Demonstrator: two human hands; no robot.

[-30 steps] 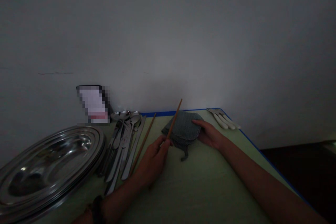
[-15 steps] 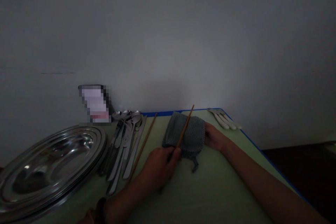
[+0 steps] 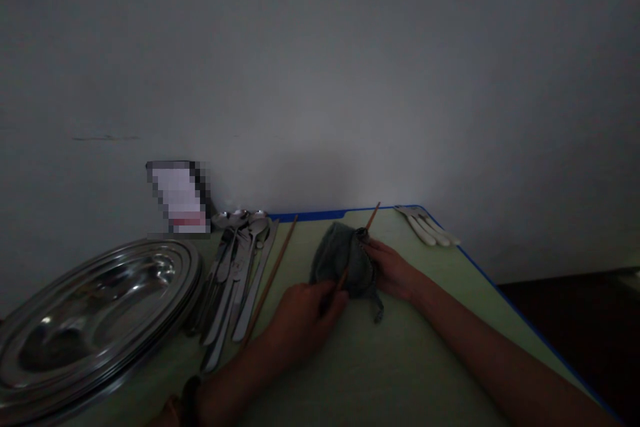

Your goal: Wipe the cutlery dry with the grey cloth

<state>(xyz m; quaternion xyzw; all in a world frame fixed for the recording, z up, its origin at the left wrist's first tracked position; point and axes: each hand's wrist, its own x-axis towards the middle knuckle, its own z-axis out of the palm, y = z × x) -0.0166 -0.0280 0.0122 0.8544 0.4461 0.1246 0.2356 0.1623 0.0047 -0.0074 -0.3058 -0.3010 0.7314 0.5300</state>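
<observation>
A brown wooden chopstick (image 3: 373, 215) slants up and away over the table, its lower part gripped in my left hand (image 3: 310, 310). My right hand (image 3: 393, 268) holds a grey-green cloth (image 3: 340, 257), folded over the middle of the chopstick so that only its far tip and a short stretch near my left fingers show. The cloth's looped corner dangles below my right hand. Another chopstick (image 3: 275, 273) lies on the table just left of my left hand.
Left of that chopstick lie several metal spoons, knives and forks (image 3: 243, 273). Stacked oval metal dishes (image 3: 185, 260) stand at the left, with a blurred-out phone (image 3: 180, 197) leaning on the wall behind. White-handled forks (image 3: 427, 227) rest at the far right corner of the green table (image 3: 400, 360).
My right hand has moved left and wrapped the cloth over the chopstick, which before lay across the cloth's top in plain view. My left hand has stayed nearly still.
</observation>
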